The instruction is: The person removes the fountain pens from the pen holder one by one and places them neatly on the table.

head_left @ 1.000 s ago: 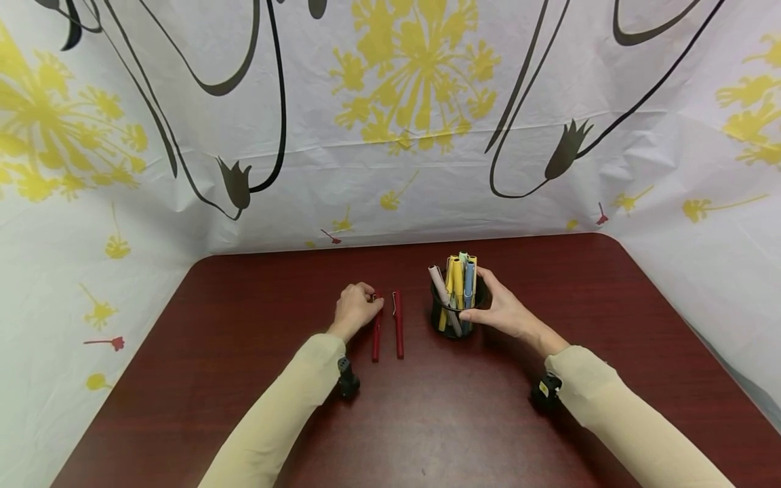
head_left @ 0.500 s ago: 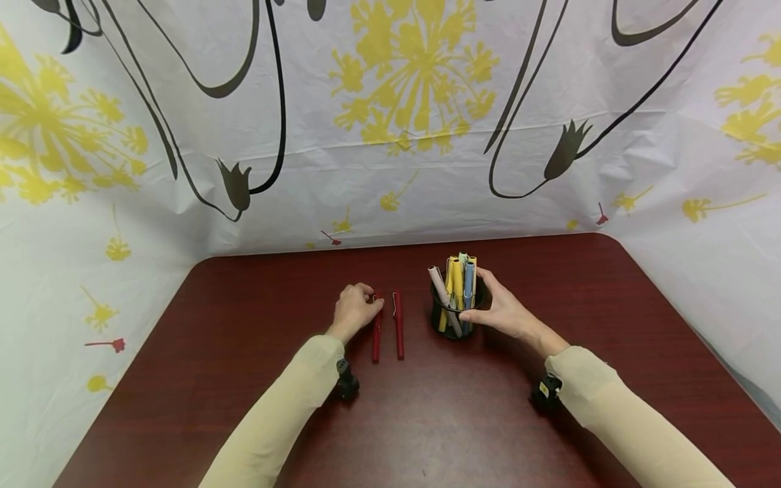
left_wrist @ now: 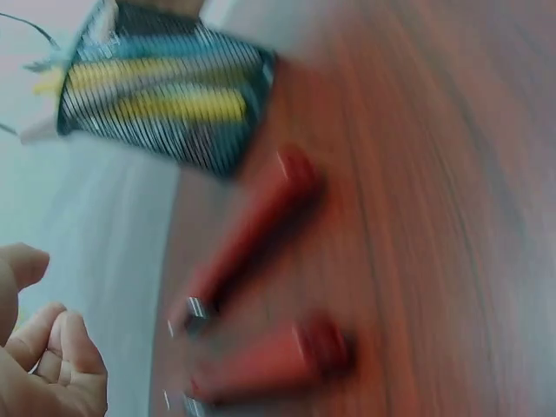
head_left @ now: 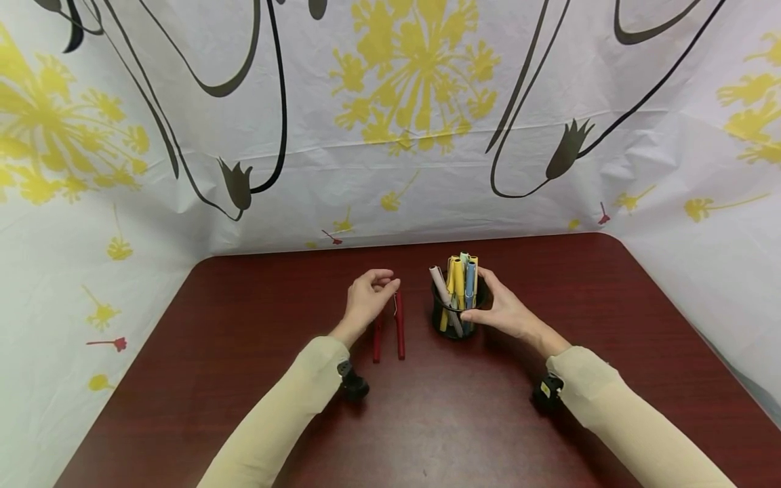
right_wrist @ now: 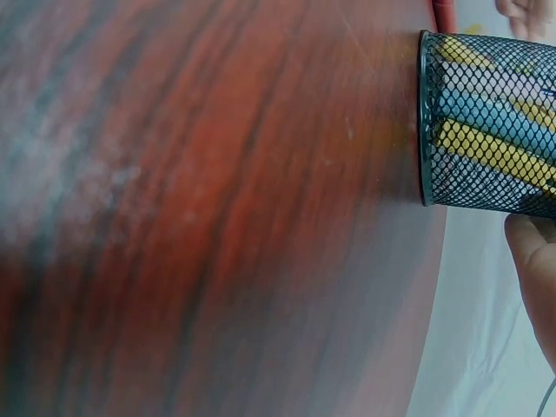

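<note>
Two red pens lie side by side on the table, a left pen [head_left: 376, 343] and a right pen [head_left: 400, 333], their clips at the far end. Over their far ends hovers my left hand [head_left: 364, 303], thumb and loosely bent fingers apart with nothing between them, as the left wrist view also shows. My right hand [head_left: 508, 313] grips a black mesh pen cup [head_left: 438, 316] from its right side, thumb in front. The cup stands upright on the table, holding several yellow, blue, pale pink and light green pens. Some of the right fingers are hidden behind it.
The dark red wooden table [head_left: 464, 420] ends at a back edge against a white patterned cloth [head_left: 421, 190], which also rises on the left and right sides. A dark camera sits on each wrist.
My left hand has lifted off the left red pen's far end and shifted right and away, nearer the right pen. My right hand and the cup have stayed in place.
</note>
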Available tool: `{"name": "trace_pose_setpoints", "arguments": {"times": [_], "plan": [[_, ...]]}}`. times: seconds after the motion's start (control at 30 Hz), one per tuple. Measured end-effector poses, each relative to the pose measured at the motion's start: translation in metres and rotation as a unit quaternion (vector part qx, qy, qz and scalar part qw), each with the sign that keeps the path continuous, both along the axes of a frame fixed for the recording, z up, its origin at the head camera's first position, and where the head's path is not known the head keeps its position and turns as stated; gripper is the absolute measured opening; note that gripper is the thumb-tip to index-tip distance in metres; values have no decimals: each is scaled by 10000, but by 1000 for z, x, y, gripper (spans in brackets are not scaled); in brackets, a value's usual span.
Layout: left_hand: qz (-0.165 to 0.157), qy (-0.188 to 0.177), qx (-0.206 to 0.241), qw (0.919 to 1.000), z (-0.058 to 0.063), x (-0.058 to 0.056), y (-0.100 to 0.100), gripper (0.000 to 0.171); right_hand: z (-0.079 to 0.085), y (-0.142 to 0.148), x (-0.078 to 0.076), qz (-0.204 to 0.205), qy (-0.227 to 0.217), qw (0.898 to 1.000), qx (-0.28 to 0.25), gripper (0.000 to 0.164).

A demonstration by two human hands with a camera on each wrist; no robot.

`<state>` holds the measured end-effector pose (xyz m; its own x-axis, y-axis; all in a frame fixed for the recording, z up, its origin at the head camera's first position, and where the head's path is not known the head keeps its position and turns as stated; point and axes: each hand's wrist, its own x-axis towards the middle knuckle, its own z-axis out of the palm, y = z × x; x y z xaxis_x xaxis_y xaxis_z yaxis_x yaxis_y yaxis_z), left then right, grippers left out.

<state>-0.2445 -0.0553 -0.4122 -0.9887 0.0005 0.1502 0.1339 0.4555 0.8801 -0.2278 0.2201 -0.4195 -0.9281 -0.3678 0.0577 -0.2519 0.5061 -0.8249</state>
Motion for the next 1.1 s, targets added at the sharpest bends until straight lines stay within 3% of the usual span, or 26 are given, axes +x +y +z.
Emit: {"name": "trace_pose_setpoints", "arguments": {"times": [0.07, 0.17, 0.33, 0.67, 1.1], "plan": [[-51, -193, 656, 9976, 6, 3, 10, 31, 0, 0, 0, 8, 15, 10000, -26, 95], [-94, -515, 1517, 9870, 14, 8, 25, 32, -1, 0, 0, 20, 39, 10000, -77, 94], [-76, -853, 2188, 9720, 21, 14, 46, 34, -2, 0, 0, -1, 51, 9999, -130, 93], [66, -888, 2360, 9677, 22, 17, 69, 31, -3, 1, 1, -17, 38, 9999, -132, 92], [323, -485, 1644, 9847, 18, 14, 79, 26, -1, -2, 1, 44, 161, 9993, -325, 94]]}}
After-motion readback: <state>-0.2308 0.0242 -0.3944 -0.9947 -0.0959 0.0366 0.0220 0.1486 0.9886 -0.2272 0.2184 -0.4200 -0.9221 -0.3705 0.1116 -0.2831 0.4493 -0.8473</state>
